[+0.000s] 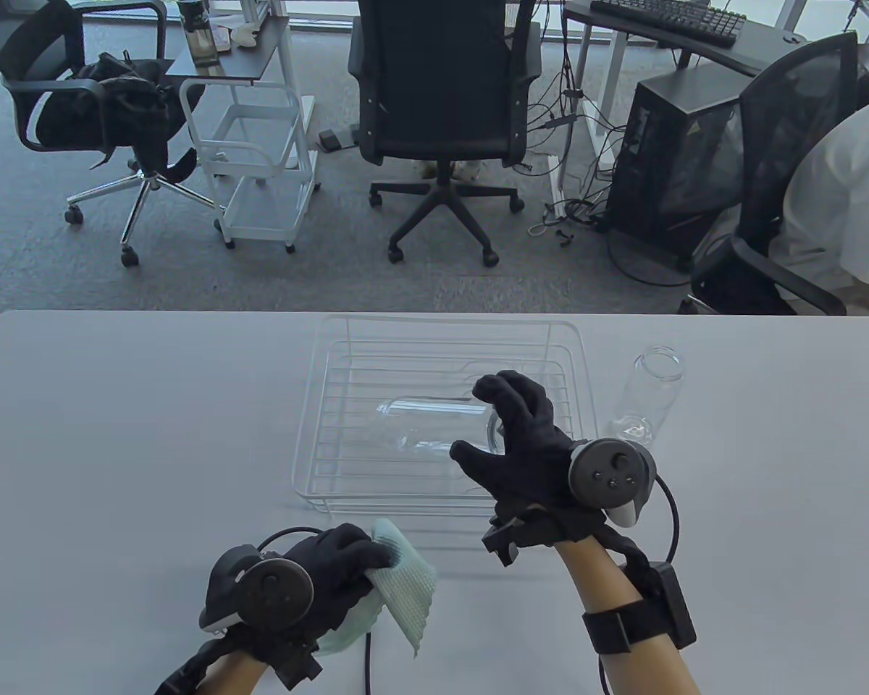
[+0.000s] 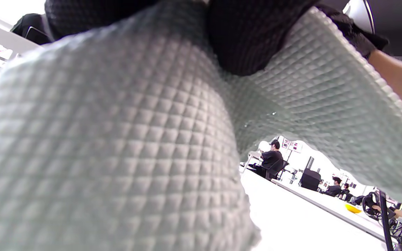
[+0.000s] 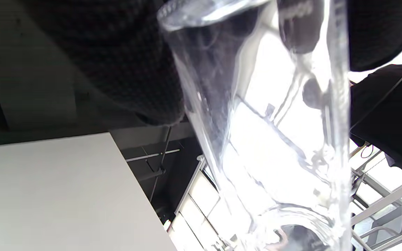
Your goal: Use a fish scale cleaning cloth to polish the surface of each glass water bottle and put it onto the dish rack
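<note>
Setting a bottle down in the rack looks like the step in hand: the right hand grips its open end between curled fingers and thumb, the body lying sideways over the wires, reaching leftward away from the fingertips. Whether a second bottle lies beside it in the rack is hard to tell through the glass. Another bottle stands upright just beyond the right hand, outside the rack. The left hand clutches the cloth, which drapes past its fingertips. Next, I judge, the right fingers should let go gently, then reach for the standing bottle.
</note>
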A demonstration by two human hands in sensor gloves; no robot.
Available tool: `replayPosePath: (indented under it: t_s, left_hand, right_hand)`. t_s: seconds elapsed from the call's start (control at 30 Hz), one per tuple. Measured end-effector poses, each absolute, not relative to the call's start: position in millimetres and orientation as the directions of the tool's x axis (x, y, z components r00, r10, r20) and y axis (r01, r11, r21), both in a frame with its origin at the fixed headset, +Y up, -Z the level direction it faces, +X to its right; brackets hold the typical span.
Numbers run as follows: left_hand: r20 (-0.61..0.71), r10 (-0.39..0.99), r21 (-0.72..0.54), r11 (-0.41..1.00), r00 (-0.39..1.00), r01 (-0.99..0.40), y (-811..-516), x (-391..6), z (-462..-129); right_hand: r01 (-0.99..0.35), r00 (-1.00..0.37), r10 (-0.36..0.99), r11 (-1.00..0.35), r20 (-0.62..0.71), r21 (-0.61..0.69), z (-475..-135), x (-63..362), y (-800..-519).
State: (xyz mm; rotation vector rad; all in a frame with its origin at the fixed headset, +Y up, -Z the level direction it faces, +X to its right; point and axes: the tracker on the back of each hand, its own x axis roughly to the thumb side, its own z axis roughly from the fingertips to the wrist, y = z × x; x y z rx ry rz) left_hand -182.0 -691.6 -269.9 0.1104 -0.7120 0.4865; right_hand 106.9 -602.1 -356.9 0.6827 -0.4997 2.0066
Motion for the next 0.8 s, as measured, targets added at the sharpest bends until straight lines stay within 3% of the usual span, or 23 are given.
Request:
replayPosePath:
  t_s: [0.27, 0.5, 0.8]
  left_hand:
    - [0.689, 0.316, -0.088, 0.93, 0.652, -0.358, -701.3, -170.9, -264.2]
    - [0.703, 0.306, -0.085, 0.932, 0.642, -0.352, -699.5, -171.2, -258.1]
    - [0.722, 0.265, -0.1, 0.954, 0.639, -0.283, -706.3, -174.5, -261.3]
  right_hand:
    - [-0.823, -0.461, 0.615, -0.566, 0.64, -0.049, -387.9, 55.5, -591.5]
    - [-0.762, -0.503, 0.564, -0.647, 0.654, -0.028, -406.4, 3.9, -595.6]
    - [-0.529, -0.598, 0.346, -0.848, 0.723, -0.032, -421.4, -56.1, -609.1]
